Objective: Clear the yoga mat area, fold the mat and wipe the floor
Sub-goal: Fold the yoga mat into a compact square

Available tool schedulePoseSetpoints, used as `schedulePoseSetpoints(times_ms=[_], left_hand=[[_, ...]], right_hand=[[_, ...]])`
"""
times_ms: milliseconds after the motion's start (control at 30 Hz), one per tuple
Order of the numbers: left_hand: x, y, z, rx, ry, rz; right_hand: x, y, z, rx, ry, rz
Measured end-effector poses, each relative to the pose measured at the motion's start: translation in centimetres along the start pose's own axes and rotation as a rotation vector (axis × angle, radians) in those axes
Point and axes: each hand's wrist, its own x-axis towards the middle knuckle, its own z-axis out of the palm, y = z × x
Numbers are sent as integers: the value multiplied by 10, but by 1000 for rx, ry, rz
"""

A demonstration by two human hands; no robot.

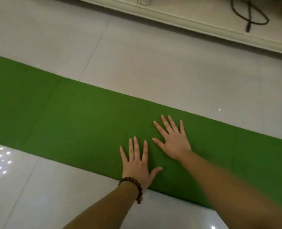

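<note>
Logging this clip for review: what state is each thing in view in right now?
Yoga mat: green, lying flat on the floor as a long narrow strip.
Left hand: open, fingers spread, palm pressed on the mat's near edge.
Right hand: open, fingers spread, pressed flat on the mat.
Bead bracelet: worn on the left wrist.
Black cable: loosely looped by the cabinet base.

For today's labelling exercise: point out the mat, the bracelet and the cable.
mat (pixel 70 116): head view, bare green surface left of the hands.
bracelet (pixel 137 189): head view, beads on the left wrist.
cable (pixel 250 15): head view, dark loop by the white furniture.
</note>
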Motion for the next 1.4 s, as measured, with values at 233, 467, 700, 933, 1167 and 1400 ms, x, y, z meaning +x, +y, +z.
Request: schedulePoseSetpoints(times_ms=[233, 467, 700, 933, 1167, 1400], left_hand=[[18, 79, -5, 238, -125, 274], [0, 206, 15, 203, -221, 586], [4, 292, 39, 309, -151, 572], [9, 292, 45, 309, -101, 542], [5, 293, 45, 317, -105, 524], [-9, 288, 45, 359, -69, 545]], right_hand=[[-63, 84, 30, 66, 32, 128], [-130, 186, 58, 144, 48, 246], [-213, 283, 100, 178, 95, 485], [-320, 345, 139, 329, 47, 1045], [-342, 352, 131, 665, 5, 1368], [-313, 279, 117, 522, -14, 1106]])
